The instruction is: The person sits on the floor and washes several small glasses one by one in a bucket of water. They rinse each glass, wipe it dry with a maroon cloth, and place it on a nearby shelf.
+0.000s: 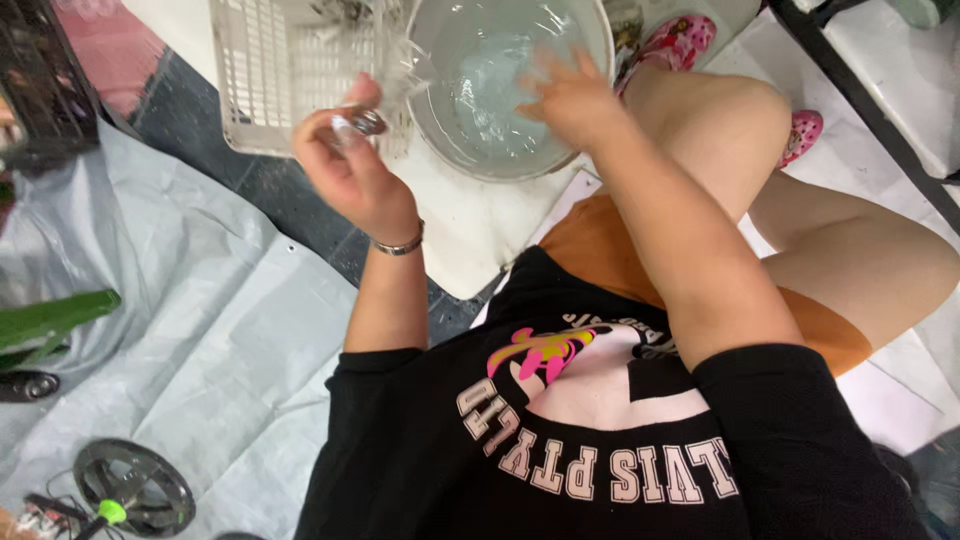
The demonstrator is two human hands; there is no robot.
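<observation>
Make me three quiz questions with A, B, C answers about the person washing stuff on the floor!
1. Where is the white slatted basket?
A. Beside the basin
B. On the person's knee
C. Under the black shirt

2. What colour are the slippers?
A. Blue
B. Pink with flowers
C. Black

3. What is the left hand doing?
A. Lying flat on the tarp
B. Holding a clear glass thing
C. Resting on the shorts

Answers: 1 A, the basket touches the round basin on its left side. 2 B, both show pink floral print. 3 B, its fingers grip a see-through item with a shiny base, while the right hand reaches over the basin's water.
</observation>
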